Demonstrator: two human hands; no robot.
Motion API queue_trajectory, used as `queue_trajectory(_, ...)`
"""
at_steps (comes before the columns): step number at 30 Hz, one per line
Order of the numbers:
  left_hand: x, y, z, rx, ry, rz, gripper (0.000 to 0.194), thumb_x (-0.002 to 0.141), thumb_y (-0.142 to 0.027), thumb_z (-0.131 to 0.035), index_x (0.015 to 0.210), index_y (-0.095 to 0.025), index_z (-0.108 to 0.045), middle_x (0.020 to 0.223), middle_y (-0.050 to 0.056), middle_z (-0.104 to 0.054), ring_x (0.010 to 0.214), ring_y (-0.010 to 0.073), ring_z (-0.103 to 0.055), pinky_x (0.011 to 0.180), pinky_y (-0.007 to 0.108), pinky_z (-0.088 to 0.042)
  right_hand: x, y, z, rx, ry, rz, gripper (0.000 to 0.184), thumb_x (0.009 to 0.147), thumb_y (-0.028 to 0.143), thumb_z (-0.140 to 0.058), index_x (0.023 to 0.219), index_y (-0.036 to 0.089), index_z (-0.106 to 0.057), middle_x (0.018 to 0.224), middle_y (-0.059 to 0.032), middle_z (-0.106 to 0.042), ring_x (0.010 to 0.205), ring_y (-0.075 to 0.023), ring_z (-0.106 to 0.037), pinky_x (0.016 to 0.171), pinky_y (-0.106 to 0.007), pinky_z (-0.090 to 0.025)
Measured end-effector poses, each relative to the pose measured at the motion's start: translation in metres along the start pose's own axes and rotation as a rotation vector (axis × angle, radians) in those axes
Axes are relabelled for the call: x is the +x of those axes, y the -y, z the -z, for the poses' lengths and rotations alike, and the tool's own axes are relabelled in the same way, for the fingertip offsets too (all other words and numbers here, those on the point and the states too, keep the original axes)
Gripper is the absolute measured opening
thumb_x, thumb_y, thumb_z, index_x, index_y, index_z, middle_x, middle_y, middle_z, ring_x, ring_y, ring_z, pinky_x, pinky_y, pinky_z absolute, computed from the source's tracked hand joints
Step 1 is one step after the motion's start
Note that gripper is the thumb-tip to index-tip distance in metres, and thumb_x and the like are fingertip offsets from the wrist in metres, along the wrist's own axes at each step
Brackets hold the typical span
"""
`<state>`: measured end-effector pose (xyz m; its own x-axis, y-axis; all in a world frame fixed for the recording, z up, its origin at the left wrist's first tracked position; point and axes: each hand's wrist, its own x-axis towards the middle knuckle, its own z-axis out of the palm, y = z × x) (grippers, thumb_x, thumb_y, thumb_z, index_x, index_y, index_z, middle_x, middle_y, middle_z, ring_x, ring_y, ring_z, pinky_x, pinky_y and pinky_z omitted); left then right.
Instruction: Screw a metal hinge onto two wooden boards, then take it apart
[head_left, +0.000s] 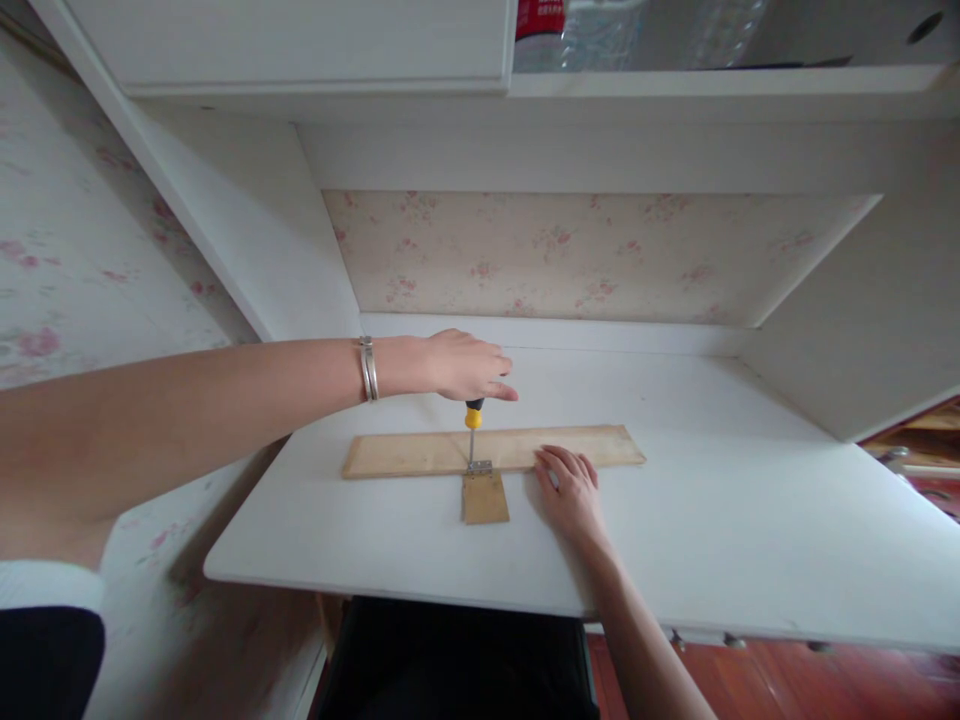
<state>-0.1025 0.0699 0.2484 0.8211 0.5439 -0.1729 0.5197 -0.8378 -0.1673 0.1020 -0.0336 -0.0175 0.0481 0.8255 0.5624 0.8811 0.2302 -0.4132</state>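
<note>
My left hand (pixel 471 366) reaches in from the left, palm down, over the top of a screwdriver (pixel 473 415) with a yellow and black handle, gripping it; the upper handle is hidden under the palm. The screwdriver stands nearly upright. Its tip meets a small metal hinge (pixel 480 467) at the near edge of a long wooden board (pixel 420 454). A small square wood piece (pixel 486 498) extends from the hinge toward me. On the right half of the board, my right hand (pixel 571 490) rests its slightly bent, parted fingers on the near edge.
The white desk (pixel 720 520) carries the board, under a white shelf unit (pixel 315 45). Clear plastic bottles (pixel 600 35) sit on the upper shelf. A side panel (pixel 847 300) rises at the right. Below the desk's front edge is a black seat (pixel 457 660).
</note>
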Motion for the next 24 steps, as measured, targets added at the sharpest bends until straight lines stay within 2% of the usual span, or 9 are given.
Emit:
queue_trajectory(3, -0.007, 0.008, 0.003, -0.103, 0.062, -0.199, 0.035, 0.084, -0.038, -0.056, 0.116, -0.024, -0.057, 0.119, 0.005, -0.056, 0.094, 0.0184, -0.056, 0.075, 0.026, -0.039, 0.000, 0.000, -0.001, 0.001, -0.001, -0.002, 0.024, 0.095, 0.034, -0.043, 0.108, 0.025, -0.061, 0.114, -0.0042, -0.061, 0.109, -0.0199, -0.051, 0.104, -0.042, -0.022)
queue_trajectory(6, -0.011, 0.018, 0.002, -0.168, 0.064, -0.247, 0.033, 0.081, -0.026, -0.059, 0.114, -0.022, -0.058, 0.117, 0.004, -0.057, 0.099, 0.0167, -0.053, 0.080, 0.023, -0.038, -0.001, 0.000, -0.002, 0.004, 0.001, -0.004, 0.025, 0.095, 0.035, -0.042, 0.109, 0.025, -0.061, 0.114, -0.0049, -0.061, 0.109, -0.0204, -0.051, 0.103, -0.042, -0.022)
queue_trajectory(10, -0.011, 0.020, -0.002, -0.158, 0.040, -0.159, 0.030, 0.084, -0.036, -0.056, 0.110, -0.023, -0.059, 0.109, 0.005, -0.061, 0.094, 0.0185, -0.056, 0.077, 0.026, -0.039, -0.001, -0.001, -0.002, 0.001, 0.004, 0.001, 0.026, 0.095, 0.035, -0.042, 0.109, 0.025, -0.061, 0.113, -0.0044, -0.061, 0.108, -0.0202, -0.051, 0.103, -0.042, -0.022)
queue_trajectory(13, -0.012, 0.015, -0.005, -0.097, 0.022, 0.000, 0.037, 0.089, -0.049, -0.042, 0.109, -0.023, -0.060, 0.096, 0.007, -0.065, 0.083, 0.0215, -0.059, 0.072, 0.030, -0.040, -0.001, -0.001, -0.002, -0.005, 0.000, 0.005, 0.026, 0.095, 0.035, -0.042, 0.108, 0.025, -0.061, 0.113, -0.0048, -0.061, 0.108, -0.0205, -0.051, 0.103, -0.042, -0.023)
queue_trajectory(15, -0.012, 0.012, -0.006, -0.074, 0.005, 0.043, 0.043, 0.088, -0.054, -0.040, 0.112, -0.024, -0.059, 0.099, 0.009, -0.065, 0.084, 0.0227, -0.059, 0.073, 0.032, -0.041, 0.000, 0.000, -0.002, -0.011, -0.004, 0.000, 0.027, 0.095, 0.035, -0.041, 0.108, 0.025, -0.061, 0.113, -0.0055, -0.061, 0.108, -0.0210, -0.051, 0.103, -0.043, -0.023)
queue_trajectory(19, -0.015, 0.014, -0.005, -0.125, -0.013, -0.115, 0.046, 0.084, -0.046, -0.053, 0.125, -0.025, -0.050, 0.121, 0.007, -0.057, 0.097, 0.0200, -0.057, 0.079, 0.028, -0.040, 0.000, 0.000, -0.001, -0.010, 0.003, -0.006, 0.027, 0.095, 0.035, -0.041, 0.108, 0.025, -0.062, 0.114, -0.0055, -0.061, 0.108, -0.0210, -0.051, 0.103, -0.043, -0.023)
queue_trajectory(21, -0.015, 0.016, -0.004, -0.142, 0.003, -0.170, 0.043, 0.084, -0.039, -0.056, 0.124, -0.026, -0.051, 0.119, 0.005, -0.059, 0.097, 0.0184, -0.057, 0.080, 0.026, -0.040, 0.000, -0.001, -0.001, -0.004, 0.008, -0.002, 0.026, 0.095, 0.035, -0.042, 0.109, 0.025, -0.062, 0.114, -0.0048, -0.061, 0.108, -0.0205, -0.051, 0.103, -0.042, -0.023)
queue_trajectory(24, -0.013, 0.015, -0.006, -0.126, -0.006, -0.128, 0.039, 0.084, -0.040, -0.056, 0.120, -0.024, -0.054, 0.111, 0.006, -0.063, 0.093, 0.0190, -0.058, 0.078, 0.027, -0.041, 0.000, -0.002, -0.002, 0.001, 0.009, 0.001, 0.025, 0.094, 0.034, -0.043, 0.109, 0.025, -0.061, 0.114, -0.0041, -0.060, 0.108, -0.0200, -0.051, 0.103, -0.042, -0.023)
